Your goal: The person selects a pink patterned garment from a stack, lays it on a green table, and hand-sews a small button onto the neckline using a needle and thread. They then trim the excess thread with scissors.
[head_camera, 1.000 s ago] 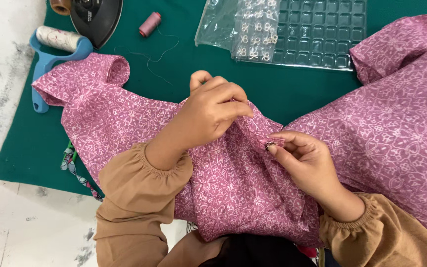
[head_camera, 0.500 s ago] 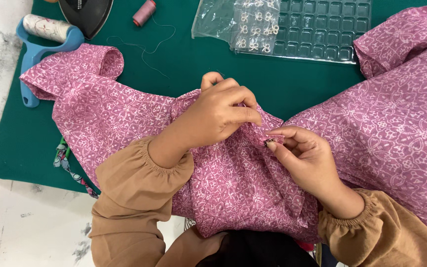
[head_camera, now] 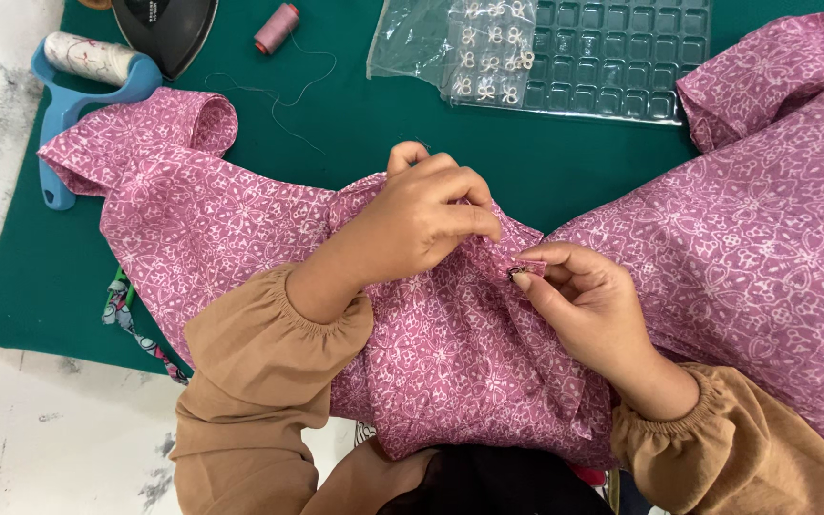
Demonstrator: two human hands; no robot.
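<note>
Two hands: both at work on one pink garment, spread over the green mat on the tabletop.
Left hand: fingers pinched together on a fold of the garment, near its middle.
Right hand: thumb and forefinger clamped on a small dark metal fastener at the fold; too small to tell whether a needle is there too.
Risk 1: fastener may slip from the pinch; cause, its small size and the soft, shifting cloth.
Risk 2: fold may drift out of line; cause, left-hand pinch easing.
Risk 3: loose thread may snag; cause, it trails across the mat from the spool.
Count, spool: one, pink.
Count, iron: one, dark, partly cut off at top edge.
Count, lint roller: one, blue handle.
Count, tray: one, clear, many cells, mostly bare.
Count, bag: one, holding several small fasteners; exact number cannot be told.
</note>
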